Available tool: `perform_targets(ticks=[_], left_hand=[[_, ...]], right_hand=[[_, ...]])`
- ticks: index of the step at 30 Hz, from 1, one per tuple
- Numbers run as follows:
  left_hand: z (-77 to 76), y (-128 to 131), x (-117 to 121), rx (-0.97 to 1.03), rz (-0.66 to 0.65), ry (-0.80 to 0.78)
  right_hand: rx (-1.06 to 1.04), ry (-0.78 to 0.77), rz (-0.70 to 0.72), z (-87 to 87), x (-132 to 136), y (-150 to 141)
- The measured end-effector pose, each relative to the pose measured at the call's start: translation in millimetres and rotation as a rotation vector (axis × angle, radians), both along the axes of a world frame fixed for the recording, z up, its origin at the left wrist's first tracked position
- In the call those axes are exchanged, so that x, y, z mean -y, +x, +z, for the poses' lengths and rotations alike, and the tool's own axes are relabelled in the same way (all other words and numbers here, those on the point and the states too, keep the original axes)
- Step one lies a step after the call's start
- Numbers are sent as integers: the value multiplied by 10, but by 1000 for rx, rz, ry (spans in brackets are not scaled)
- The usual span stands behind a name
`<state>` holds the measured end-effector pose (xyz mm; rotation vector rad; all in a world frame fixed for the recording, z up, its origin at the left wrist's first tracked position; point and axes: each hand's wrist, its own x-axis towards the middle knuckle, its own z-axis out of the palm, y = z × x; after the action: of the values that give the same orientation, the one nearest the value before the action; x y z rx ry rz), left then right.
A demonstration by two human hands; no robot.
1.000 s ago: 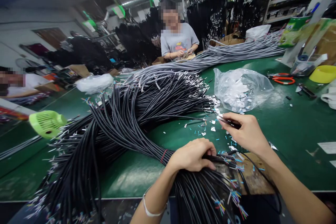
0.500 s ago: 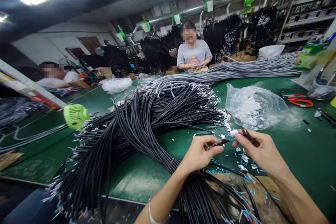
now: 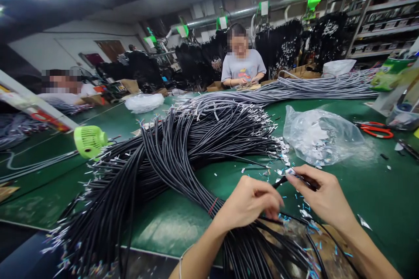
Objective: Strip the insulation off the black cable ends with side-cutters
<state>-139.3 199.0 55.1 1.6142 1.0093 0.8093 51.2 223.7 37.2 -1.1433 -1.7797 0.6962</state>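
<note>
Cables [image 3: 170, 148], black, lie heaped across our green table [image 3: 157, 231], one bunch bound by a red band [image 3: 213, 205]. Our left hand [image 3: 252, 200] is over that bunch, fingers curled and blurred; we cannot tell whether it grips any. Our right hand [image 3: 319, 187] clasps a dark tool [image 3: 309, 182], with a white scrap [image 3: 290, 171] at its fingertips, near the clear bag [image 3: 322, 137] of scraps

Blurred fingers [image 3: 274, 203] on the left hand [image 3: 247, 204]
</note>
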Motion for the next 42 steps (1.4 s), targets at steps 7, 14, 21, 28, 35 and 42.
perform_targets(ticks=[7,14,21,28,35,42], left_hand=[[-170,240,-5,-20,298,256],[-158,231,14,22,405,357],[-89,235,31,24,470,444],[-131,214,-70,540,414,-30],[-148,324,-2,530,356,-132],[-129,297,5,450,297,-191]], right_hand=[[-172,-101,86,73,76,-41],[-245,-179,17,38,86,-35],[-135,-31,-18,11,106,0],[306,321,-336,-28,1,114],[26,380,35,97,162,-34],[-14,262,95,86,161,-5]])
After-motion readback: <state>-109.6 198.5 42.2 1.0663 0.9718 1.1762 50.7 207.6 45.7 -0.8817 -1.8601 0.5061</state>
